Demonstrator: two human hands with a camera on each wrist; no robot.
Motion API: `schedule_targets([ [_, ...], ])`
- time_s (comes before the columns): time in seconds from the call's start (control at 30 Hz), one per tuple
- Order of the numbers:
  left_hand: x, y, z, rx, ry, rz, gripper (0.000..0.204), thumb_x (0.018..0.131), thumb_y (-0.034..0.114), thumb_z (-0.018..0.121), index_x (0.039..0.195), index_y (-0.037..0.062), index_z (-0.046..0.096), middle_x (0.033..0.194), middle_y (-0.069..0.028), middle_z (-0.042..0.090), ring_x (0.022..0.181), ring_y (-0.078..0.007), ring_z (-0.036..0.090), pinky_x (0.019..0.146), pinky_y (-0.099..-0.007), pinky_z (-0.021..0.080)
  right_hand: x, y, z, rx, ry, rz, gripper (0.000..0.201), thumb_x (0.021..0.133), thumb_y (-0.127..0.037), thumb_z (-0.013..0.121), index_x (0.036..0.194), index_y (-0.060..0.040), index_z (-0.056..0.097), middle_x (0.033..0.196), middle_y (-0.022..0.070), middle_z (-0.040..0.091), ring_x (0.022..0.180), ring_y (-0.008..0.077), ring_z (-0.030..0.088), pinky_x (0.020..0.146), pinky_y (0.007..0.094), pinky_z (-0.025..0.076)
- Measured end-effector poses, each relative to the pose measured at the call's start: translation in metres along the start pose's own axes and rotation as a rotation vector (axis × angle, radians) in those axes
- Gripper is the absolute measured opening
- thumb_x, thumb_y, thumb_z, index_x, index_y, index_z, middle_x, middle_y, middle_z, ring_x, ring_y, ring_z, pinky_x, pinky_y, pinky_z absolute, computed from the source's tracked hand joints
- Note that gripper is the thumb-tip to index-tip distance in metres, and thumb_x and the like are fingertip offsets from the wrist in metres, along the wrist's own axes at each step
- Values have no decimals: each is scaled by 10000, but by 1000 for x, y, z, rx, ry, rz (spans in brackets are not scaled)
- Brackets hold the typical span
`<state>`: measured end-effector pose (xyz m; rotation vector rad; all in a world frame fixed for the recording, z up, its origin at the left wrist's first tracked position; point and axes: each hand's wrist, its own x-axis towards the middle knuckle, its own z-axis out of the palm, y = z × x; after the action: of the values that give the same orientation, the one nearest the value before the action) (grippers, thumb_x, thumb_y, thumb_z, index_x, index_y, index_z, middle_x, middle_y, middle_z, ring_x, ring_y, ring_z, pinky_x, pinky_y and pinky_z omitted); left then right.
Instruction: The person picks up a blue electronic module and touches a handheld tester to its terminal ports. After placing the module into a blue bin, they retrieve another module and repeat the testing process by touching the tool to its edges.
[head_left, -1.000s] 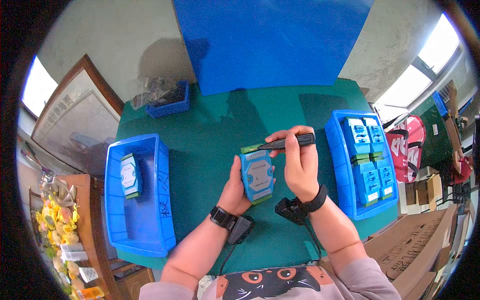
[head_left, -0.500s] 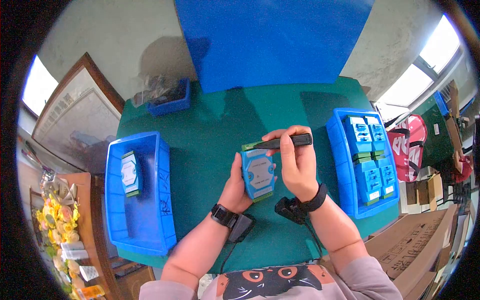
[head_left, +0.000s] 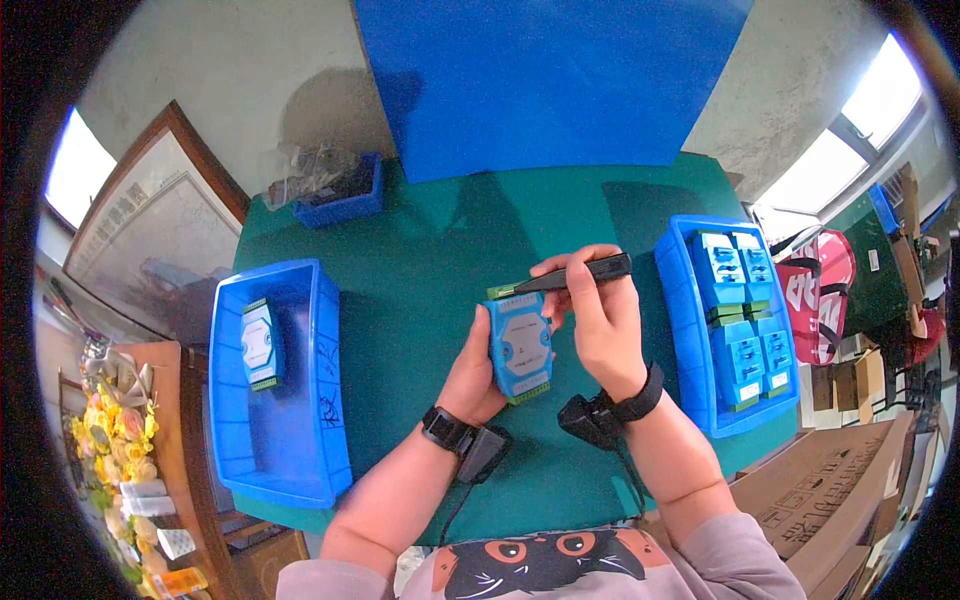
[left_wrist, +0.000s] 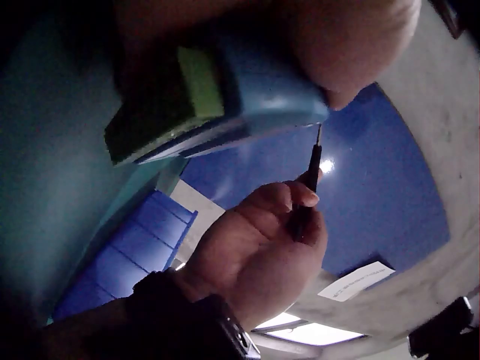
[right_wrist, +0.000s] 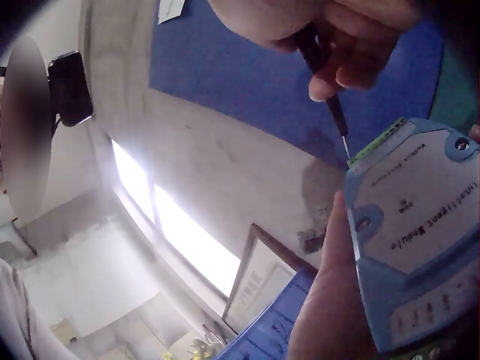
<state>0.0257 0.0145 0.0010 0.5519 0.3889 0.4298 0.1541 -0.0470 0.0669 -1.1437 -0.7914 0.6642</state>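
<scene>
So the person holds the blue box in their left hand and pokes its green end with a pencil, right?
Not a pencil. The right hand holds a thin black screwdriver to the green end of the blue box, held in the left hand. The right wrist view shows its metal tip.

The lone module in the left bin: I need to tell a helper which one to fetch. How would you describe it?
On the green table, find the large blue plastic bin at the left edge. Inside lies one light blue rectangular module with a white label and green ends. Unlike the right tray's packed modules, it lies alone.
</scene>
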Motion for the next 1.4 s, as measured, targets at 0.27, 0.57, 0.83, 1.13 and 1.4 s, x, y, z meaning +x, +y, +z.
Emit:
schedule_targets([
  [0.27, 0, -1, -1, 18, -18, 13, 647, 976, 603, 245, 1330, 106, 461, 1186, -77, 590, 1052, -199, 595, 902, -398, 510, 0, 1, 1, 73, -10, 19, 126, 1018, -169, 419, 1052, -48, 416, 1020, 115, 640, 676, 76, 544, 582, 226, 465],
  [0.57, 0, 1, 2, -10, 0, -11, 641, 979, 595, 268, 1324, 93, 469, 1180, -92, 602, 1059, -207, 599, 907, -400, 510, 0, -6, 6, 31, -57, -69, 181, 977, -153, 529, 1069, -38, 423, 1010, 117, 641, 715, 98, 596, 630, 233, 499],
  [0.83, 1, 1, 0, -16, -10, -25, 659, 978, 602, 249, 1316, 89, 487, 1173, -85, 608, 1046, -205, 603, 902, -392, 509, -1, -4, 0, 91, 64, -85, 167, 966, -153, 562, 1021, -47, 445, 909, 106, 655, 640, 97, 616, 525, 214, 473],
  [1.13, 1, -2, -2, -4, -15, -26, 621, 995, 560, 258, 1342, 84, 452, 1207, -105, 594, 1087, -219, 591, 913, -400, 505, -1, 2, 3, -6, 49, 20, 165, 976, -201, 554, 962, -41, 513, 862, 65, 661, 638, 74, 609, 541, 209, 472],
  [1.4, 2, -1, -2, -11, -13, -7, 639, 990, 574, 252, 1339, 78, 455, 1207, -116, 596, 1068, -230, 601, 916, -399, 506, -2, -3, 5, -10, 102, 14, 215, 984, -253, 537, 962, -40, 520, 867, 52, 668, 648, 69, 613, 525, 200, 455],
])
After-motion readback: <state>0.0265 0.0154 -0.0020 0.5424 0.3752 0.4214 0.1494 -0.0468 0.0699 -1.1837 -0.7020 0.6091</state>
